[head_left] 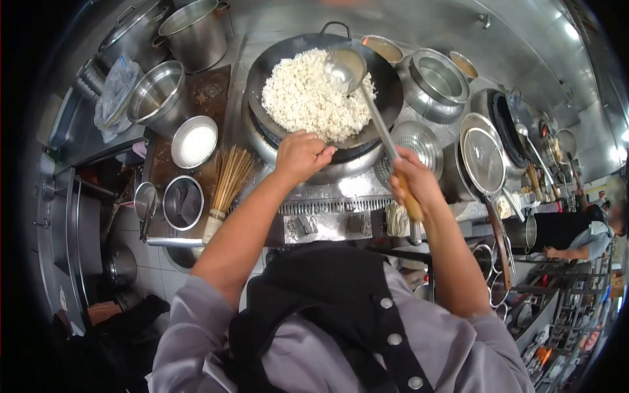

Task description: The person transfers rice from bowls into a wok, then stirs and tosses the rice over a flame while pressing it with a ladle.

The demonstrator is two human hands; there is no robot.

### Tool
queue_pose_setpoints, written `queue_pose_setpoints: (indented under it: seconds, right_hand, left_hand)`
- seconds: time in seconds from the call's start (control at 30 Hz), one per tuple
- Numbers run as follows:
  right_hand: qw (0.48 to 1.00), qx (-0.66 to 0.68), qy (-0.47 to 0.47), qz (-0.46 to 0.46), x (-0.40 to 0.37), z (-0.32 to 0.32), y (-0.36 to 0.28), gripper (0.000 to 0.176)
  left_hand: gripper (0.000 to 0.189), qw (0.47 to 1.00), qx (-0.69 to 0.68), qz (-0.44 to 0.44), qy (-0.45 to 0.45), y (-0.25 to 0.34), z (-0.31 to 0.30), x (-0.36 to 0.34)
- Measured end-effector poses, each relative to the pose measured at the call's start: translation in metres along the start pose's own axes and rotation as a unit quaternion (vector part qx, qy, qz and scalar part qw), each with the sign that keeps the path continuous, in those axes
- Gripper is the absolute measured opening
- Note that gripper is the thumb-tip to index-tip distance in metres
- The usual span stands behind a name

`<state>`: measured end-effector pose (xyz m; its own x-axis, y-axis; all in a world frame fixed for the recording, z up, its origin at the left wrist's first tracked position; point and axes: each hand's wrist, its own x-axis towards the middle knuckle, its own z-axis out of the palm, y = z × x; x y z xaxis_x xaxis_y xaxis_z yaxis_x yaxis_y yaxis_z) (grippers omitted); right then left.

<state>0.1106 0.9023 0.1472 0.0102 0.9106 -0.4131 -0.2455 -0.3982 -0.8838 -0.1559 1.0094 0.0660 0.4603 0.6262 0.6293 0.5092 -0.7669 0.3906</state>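
Observation:
White rice (313,95) fills much of a dark wok (388,98), which sits on a round metal burner ring (350,170). My left hand (303,156) is closed at the wok's near edge; the part under my fingers is hidden. In my right hand (414,182) is the wooden handle of a long metal ladle (379,124). The ladle's bowl rests over the far right side of the rice, touching it or just above. A perforated strainer (422,147) lies just beyond my right hand, and a bamboo brush (230,180) stands beside my left forearm.
At left are a bowl of white contents (196,143), a small metal pot (183,202) and a large stockpot (194,39). Right of the wok stand a metal pot (439,78) and a mesh strainer (483,160). Another person (583,239) is at far right.

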Motion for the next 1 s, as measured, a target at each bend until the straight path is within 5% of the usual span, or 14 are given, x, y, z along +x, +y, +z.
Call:
queue_pose_setpoints:
  seconds: [0.13,0.27,0.4,0.53,0.63,0.73,0.87,1.0]
  right_hand:
    - [0.993,-0.107,0.035,-0.020,-0.021,0.031,-0.019,0.047]
    - [0.998,-0.012,0.031,0.050,-0.069,0.019,0.002,0.047]
    - [1.000,-0.020,0.019,0.015,-0.046,0.025,-0.015,0.047]
    - [0.999,0.041,-0.013,0.010,-0.142,0.007,-0.022,0.048]
    - [0.996,0.024,0.040,0.079,-0.135,-0.001,0.004,0.048]
    - [0.997,0.025,0.057,0.051,-0.101,0.008,-0.012,0.046]
    - [0.999,0.027,0.042,0.005,-0.155,0.008,-0.014,0.041]
    - [0.992,-0.023,0.087,0.083,-0.108,0.001,0.006,0.042]
  left_hand:
    - [0.037,1.000,0.003,0.016,0.018,0.000,0.001,0.002]
    - [0.038,1.000,0.014,0.008,0.025,-0.003,0.003,0.004]
    - [0.038,0.999,0.024,0.011,0.023,-0.002,0.004,0.000]
    - [0.037,1.000,0.007,-0.001,0.025,0.001,0.002,0.000]
    - [0.038,1.000,0.005,0.004,0.024,0.002,0.000,0.001]
    - [0.037,1.000,0.002,0.012,0.017,0.000,0.000,-0.001]
    - [0.036,0.999,0.005,0.019,0.035,-0.001,0.001,0.002]
    - [0.024,0.998,0.044,-0.013,0.041,0.014,0.001,-0.014]
